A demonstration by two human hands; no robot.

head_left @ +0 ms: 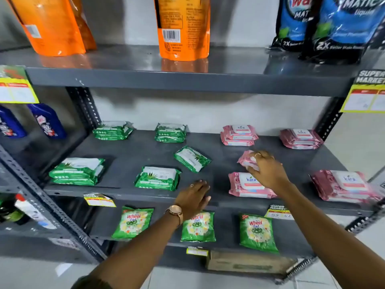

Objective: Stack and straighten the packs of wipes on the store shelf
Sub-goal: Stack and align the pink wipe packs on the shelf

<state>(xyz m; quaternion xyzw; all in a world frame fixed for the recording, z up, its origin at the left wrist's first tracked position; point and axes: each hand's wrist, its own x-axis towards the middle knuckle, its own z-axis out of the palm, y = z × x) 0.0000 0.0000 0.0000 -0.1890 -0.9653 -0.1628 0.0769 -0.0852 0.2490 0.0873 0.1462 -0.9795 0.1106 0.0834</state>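
Note:
Green and pink wipe packs lie on the grey middle shelf (129, 155). My right hand (266, 170) grips a loose pink pack (246, 160), just behind a front pink pack (245, 185). My left hand (194, 196) hovers flat over the shelf's front edge, fingers apart, holding nothing. A single green pack (192, 159) lies askew mid-shelf behind it. Green stacks sit at the front left (78, 171), front middle (157, 178), back left (112, 130) and back middle (170, 132). Pink stacks sit at the back (238, 135), back right (300, 139) and front right (345, 185).
Orange pouches (183, 28) and blue detergent pouches (341, 28) stand on the shelf above. Green detergent bags (257, 232) lie on the shelf below, with a cardboard box (248, 262) under them. Blue bottles (46, 120) stand on the left rack. Price tags (99, 200) hang from shelf edges.

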